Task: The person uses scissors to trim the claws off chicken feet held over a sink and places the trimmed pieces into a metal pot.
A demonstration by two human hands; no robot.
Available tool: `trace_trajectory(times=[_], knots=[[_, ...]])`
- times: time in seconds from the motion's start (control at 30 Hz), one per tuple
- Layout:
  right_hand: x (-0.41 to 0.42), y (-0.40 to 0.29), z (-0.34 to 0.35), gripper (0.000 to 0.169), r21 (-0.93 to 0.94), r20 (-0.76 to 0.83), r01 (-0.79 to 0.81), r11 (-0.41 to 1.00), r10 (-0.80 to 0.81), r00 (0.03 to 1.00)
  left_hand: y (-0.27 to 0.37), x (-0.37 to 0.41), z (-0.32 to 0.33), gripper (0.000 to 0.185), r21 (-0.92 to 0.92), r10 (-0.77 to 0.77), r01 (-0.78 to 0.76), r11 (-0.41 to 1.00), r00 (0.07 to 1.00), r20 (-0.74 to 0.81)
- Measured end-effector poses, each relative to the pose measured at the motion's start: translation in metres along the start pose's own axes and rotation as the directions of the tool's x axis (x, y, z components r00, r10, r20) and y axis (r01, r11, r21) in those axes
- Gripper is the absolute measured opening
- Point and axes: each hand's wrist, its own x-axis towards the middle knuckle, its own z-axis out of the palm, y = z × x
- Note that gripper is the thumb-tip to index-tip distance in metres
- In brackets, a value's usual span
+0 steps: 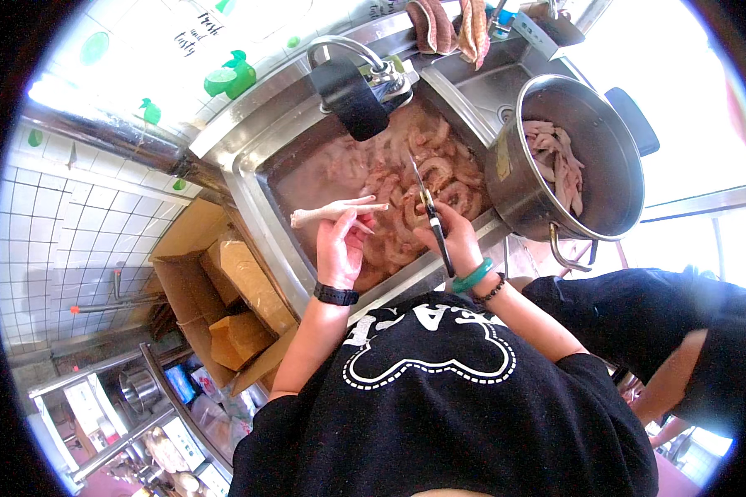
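Note:
My left hand [340, 248] pinches a pale chicken foot [329, 212] above the near left part of a steel sink. Its shank end points left and its toes lie to the right. My right hand [452, 231] grips a black-handled cutting tool [436, 227], either a knife or shears; its narrow blade points away from me over the sink. Below both hands, many curved pieces of raw meat [438, 171] lie in cloudy reddish water [311, 168]. Their exact kind is hard to tell. The two hands are apart.
A deep steel pot [506, 180] with pale chicken feet [556, 164] stands to the right. The faucet [398, 84] and a black object [351, 99] overhang the sink [252, 230]. An open cardboard box [189, 298] sits left. Another person in dark clothes [621, 310] is at right.

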Motion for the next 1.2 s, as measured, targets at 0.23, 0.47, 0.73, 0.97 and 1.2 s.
trace_trajectory(times=[0.23,0.47,0.73,0.97,1.2], knots=[[0.007,-0.026,0.003,0.049,-0.18,0.026,0.214,0.96,-0.213,0.977,0.009,-0.005,0.01,0.019,0.031,0.042,-0.042,0.999,0.999,-0.003],[0.003,-0.023,-0.005,0.043,-0.367,0.122,0.424,0.828,-0.409,0.904,0.015,-0.006,0.006,0.021,0.037,0.093,-0.093,0.995,0.996,0.008],[0.004,-0.03,-0.009,0.045,-0.513,0.167,0.498,0.699,-0.488,0.857,0.015,-0.013,0.006,0.019,0.052,0.09,-0.088,0.995,0.995,-0.036],[-0.007,-0.018,-0.001,0.048,-0.506,0.211,0.482,0.715,-0.44,0.873,0.006,-0.017,-0.018,0.017,0.039,0.04,-0.037,0.999,0.996,-0.077],[-0.016,0.0,0.01,0.049,-0.487,0.268,0.45,0.749,-0.362,0.893,0.0,-0.036,-0.028,0.016,-0.064,0.022,-0.033,0.997,0.987,-0.162]])
